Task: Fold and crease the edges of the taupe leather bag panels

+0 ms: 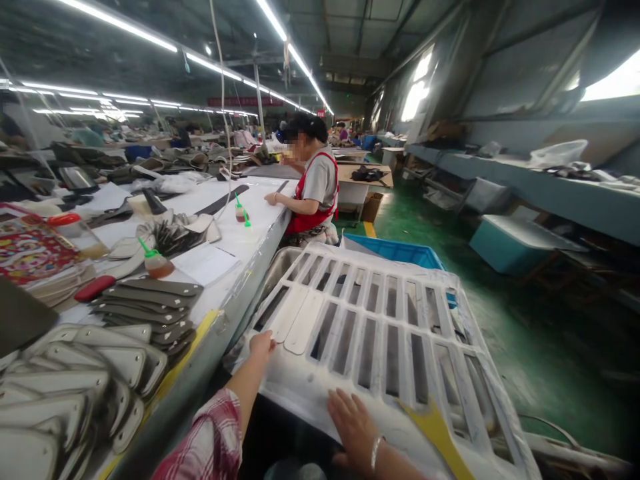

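A white slatted rack (pixel 325 363) lies in front of me, its bars wrapped in pale material. Two long white strips with rounded ends rest side by side on its left part, the left strip (pixel 286 317) and the right strip (pixel 304 323). My left hand (pixel 262 345) has its fingers closed at the near end of the left strip. Flat on the rack's near edge lies my right hand (pixel 354 423), fingers extended and holding nothing. A yellow flat piece (pixel 435 430) crosses the rack's near right side.
On the left table (pixel 227 297) lie stacked pale pieces (pixel 65 393), dark grey pieces (pixel 145 307), a red-handled tool (pixel 95 288) and a green-tipped glue bottle (pixel 157 263). A co-worker (pixel 315 177) sits farther along it. Behind the rack stands a blue crate (pixel 395 250).
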A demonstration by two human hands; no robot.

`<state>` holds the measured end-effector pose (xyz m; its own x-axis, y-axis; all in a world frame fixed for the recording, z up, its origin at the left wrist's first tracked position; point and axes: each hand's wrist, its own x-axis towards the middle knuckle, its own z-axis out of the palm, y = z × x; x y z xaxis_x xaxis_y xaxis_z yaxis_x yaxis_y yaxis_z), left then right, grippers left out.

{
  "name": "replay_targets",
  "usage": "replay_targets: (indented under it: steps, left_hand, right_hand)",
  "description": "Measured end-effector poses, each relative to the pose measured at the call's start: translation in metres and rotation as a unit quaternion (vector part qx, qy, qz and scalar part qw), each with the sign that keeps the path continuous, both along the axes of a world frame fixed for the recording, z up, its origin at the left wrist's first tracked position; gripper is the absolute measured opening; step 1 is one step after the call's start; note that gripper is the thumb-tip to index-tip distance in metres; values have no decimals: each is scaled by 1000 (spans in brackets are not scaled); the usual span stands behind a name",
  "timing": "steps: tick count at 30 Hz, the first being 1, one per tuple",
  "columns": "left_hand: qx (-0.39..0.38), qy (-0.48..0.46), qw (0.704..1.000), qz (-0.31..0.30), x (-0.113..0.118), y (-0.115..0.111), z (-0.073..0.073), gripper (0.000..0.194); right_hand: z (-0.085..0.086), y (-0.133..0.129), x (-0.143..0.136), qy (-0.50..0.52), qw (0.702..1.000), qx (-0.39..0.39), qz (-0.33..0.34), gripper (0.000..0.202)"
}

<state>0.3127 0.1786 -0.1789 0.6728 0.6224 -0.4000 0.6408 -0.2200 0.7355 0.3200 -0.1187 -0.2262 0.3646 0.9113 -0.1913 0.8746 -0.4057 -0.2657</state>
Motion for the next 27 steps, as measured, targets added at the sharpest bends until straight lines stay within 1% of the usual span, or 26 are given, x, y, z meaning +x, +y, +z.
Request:
replay_targets:
  steps: [1,2,4,5,8,10,13,14,17,20,23,25,27]
  left_hand:
    - [5,15,1000,3,8,3,-7,30]
    - [10,29,1000,6,14,7,-12,30]
    - [28,53,998,-1,21,14,-19,30]
    - [44,63,997,-11,22,17,-21,30]
    - [117,78,988,-62,18,23,-24,31]
    - [180,76,974,-112,11,24,-24,41]
    - [261,71,940,-208,3,25,-24,66]
    - [279,73,926,-243,1,25,-25,69]
    - [318,91,883,-332,3,27,-26,61]
    - [357,113,841,-390,8,28,-28,51]
    - [389,131,800,-437,13,25,-31,43]
    - [407,142,778,-458,14,20,-33,40]
    - [423,151,765,-463,14,16,-35,40]
  right_hand:
    - [-10,5,1,-15,1000,2,11,88]
    - [-19,9,1,-33,999,5,14,81]
    - [-32,15,1,-73,997,16,4,61]
    - [-36,17,1,-91,996,22,0,53]
    - [-39,14,-1,-130,991,43,-2,49]
    - [-36,8,-1,-144,988,57,4,48]
    - [-33,-3,-3,-166,982,87,13,47]
    - [-33,-7,-4,-178,979,99,13,47]
    - [-36,-14,-3,-242,958,153,17,42]
    - [-42,-16,1,-324,918,226,34,34]
    - [-45,-17,8,-377,886,265,47,27]
    - [-45,-17,11,-394,877,272,49,25]
    - [-44,-17,11,-397,875,273,47,24]
